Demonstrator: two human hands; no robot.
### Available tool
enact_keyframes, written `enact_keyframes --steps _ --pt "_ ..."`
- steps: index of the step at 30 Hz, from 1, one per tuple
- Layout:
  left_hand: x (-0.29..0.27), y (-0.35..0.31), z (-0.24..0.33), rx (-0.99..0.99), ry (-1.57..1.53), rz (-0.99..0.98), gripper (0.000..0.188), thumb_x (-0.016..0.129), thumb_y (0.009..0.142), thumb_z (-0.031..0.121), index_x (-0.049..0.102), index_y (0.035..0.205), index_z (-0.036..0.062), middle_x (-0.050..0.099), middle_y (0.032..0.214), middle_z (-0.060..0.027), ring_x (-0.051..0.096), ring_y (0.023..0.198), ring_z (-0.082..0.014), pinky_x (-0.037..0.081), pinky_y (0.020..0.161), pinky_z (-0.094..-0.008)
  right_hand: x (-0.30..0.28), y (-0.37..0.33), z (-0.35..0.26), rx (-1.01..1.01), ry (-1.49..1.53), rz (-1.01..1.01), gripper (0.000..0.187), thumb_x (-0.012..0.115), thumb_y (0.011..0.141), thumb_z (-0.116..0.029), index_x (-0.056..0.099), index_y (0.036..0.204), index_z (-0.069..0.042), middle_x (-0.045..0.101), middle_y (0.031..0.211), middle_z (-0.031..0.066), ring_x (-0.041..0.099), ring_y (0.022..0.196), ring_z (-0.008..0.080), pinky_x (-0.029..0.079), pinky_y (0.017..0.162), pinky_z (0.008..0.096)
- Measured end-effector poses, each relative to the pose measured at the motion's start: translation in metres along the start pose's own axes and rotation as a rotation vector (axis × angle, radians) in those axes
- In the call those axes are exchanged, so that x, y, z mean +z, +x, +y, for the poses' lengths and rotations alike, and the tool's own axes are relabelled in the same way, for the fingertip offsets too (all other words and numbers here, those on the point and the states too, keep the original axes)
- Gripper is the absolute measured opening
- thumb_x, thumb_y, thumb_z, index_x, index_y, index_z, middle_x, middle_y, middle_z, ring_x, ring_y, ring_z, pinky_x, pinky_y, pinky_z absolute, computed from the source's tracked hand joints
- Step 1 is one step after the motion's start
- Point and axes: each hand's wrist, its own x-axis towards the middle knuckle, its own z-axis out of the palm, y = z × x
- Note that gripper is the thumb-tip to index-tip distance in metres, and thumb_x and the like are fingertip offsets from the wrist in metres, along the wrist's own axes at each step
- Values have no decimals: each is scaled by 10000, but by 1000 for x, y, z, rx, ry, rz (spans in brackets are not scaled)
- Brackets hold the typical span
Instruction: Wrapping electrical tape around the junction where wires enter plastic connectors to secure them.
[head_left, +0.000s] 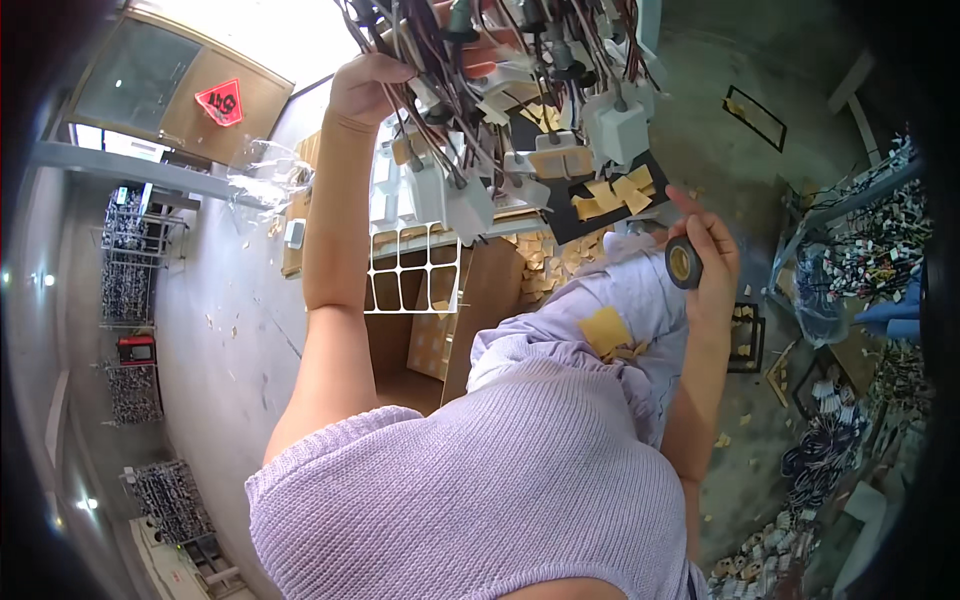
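The left hand (365, 85) is raised, fingers closed around a wire harness (500, 90) with white connectors hanging at the top. The right hand (708, 255) pinches a black tape roll (684, 263) at right. Yellow paper scraps (612, 195) cover a black board (600, 215) between them, over the lilac lap.
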Motion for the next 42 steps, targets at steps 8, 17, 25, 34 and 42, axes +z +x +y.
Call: enact_keyframes --steps 8,17,25,34,42 --pt "-8 -35 12 -8 73 433 523 539 697 110 545 1204 -17 616 1120 -232 603 1036 -385 507 886 -495 4 -4 14 74 18 -16 118 570 923 -115 618 876 -18 613 1181 183 603 778 114 538 770 304" --pt "-1 -36 4 12 -128 230 683 510 779 67 291 1416 -49 521 1304 -225 590 1119 -345 542 873 -448 8 -10 21 141 78 -19 109 594 916 -106 638 902 -7 642 1126 170 616 775 115 512 714 234" --pt "19 -27 -12 84 -149 301 618 490 880 316 367 1400 6 605 1174 -161 643 872 -240 533 754 -389 10 -23 30 170 102 8 120 601 908 -105 629 903 11 649 1068 165 629 786 141 531 718 251" --pt "54 -16 -52 237 227 285 690 301 940 549 274 1481 121 312 1508 -92 290 1379 -231 221 1109 -413 4 -43 54 273 165 -18 148 564 920 -145 572 851 -14 610 1030 152 593 825 168 509 771 294" --pt "62 -30 -63 205 460 568 676 334 965 535 274 1477 97 274 1528 -97 227 1414 -220 181 1126 -416 47 -59 65 421 2 -206 364 459 933 -327 585 791 -17 623 1022 148 586 829 184 490 775 332"
